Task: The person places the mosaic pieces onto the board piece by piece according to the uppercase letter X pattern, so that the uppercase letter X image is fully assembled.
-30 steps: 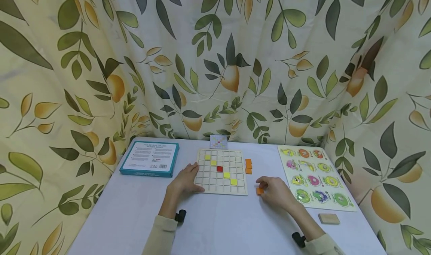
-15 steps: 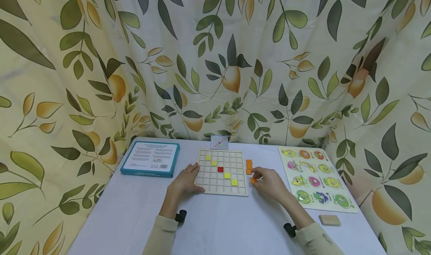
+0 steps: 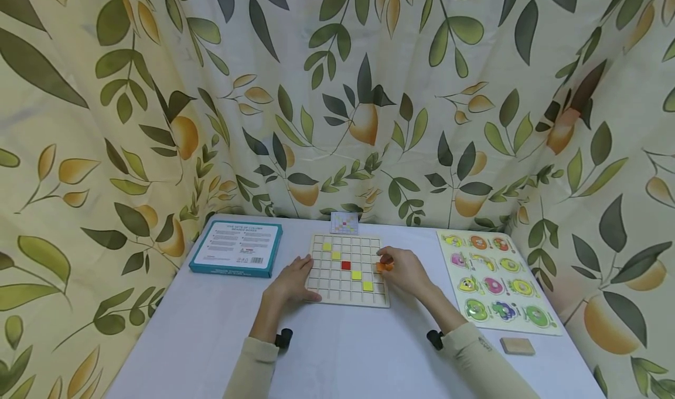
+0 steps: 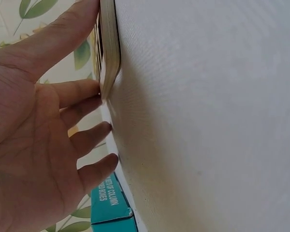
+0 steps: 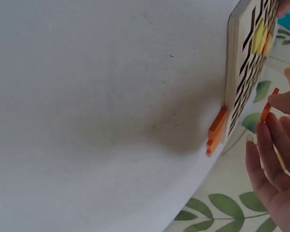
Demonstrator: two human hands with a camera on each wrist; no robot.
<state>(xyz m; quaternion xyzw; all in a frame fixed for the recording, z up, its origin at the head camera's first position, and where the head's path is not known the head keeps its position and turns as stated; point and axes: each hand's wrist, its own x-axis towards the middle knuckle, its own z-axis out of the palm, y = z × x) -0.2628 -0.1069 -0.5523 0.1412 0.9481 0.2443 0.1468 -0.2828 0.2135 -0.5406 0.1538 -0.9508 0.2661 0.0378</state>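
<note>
A square wooden grid board (image 3: pixel 323 282) lies mid-table, with several yellow tiles (image 3: pixel 357 275) and one red tile (image 3: pixel 345 265) in a diagonal across its cells. My left hand (image 3: pixel 289 280) rests against its left side; in the left wrist view the thumb and some fingertips touch the board's edge (image 4: pixel 111 43), fingers spread. Above the board's right edge, my right hand (image 3: pixel 407 270) pinches a small orange tile (image 5: pixel 266 112) between thumb and fingers. More orange tiles (image 5: pixel 218 124) lie on the table against the board's right side, mostly covered by the right hand in the head view.
Behind the board stands a small pattern card (image 3: pixel 344 223). A teal box (image 3: pixel 236 249) lies at the left. A fruit picture board (image 3: pixel 495 279) is at the right, with a small wooden block (image 3: pixel 517 345) nearer me. A leaf-patterned curtain (image 3: pixel 348 170) surrounds the table.
My right hand has moved left and away from me with the orange tile, from the table to the board's right edge. The left hand has stayed at the board.
</note>
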